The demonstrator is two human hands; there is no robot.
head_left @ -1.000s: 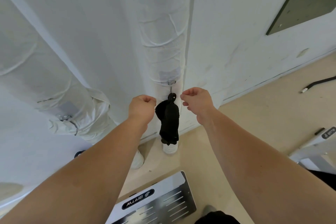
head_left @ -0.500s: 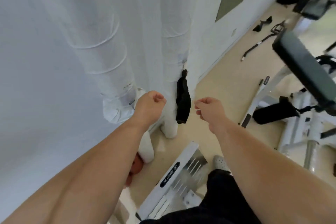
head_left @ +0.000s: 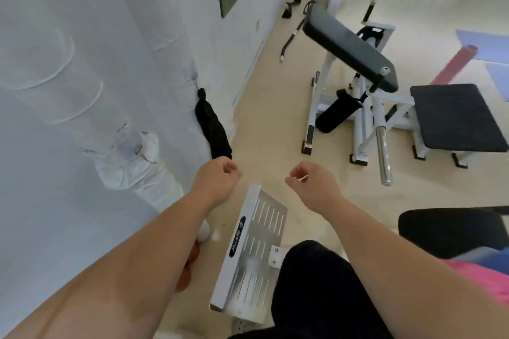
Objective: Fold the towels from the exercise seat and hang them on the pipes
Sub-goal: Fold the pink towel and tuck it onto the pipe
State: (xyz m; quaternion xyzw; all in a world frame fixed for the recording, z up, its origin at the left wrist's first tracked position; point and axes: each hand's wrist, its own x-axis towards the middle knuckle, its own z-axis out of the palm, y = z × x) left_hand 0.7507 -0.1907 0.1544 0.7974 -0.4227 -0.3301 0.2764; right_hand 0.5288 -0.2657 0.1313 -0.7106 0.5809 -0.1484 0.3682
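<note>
A black towel (head_left: 213, 129) hangs bunched from a hook on a white-wrapped pipe (head_left: 190, 63) against the wall. My left hand (head_left: 220, 179) hovers just below the towel's lower end, fingers curled, holding nothing. My right hand (head_left: 311, 184) is about a hand's width to the right, loosely curled and empty. A black padded exercise seat (head_left: 454, 118) stands at the right with nothing on it that I can see.
A white perforated foot plate (head_left: 256, 250) lies on the floor below my hands. A white machine with a slanted black pad (head_left: 349, 49) and a chrome bar (head_left: 384, 157) stands ahead. Straps and a bar (head_left: 292, 33) lie by the wall. A red roller (head_left: 454, 63) is far right.
Both hands have let go of the hung towel and drawn back and down. My view has swung right, from the pipes toward the exercise machines.
</note>
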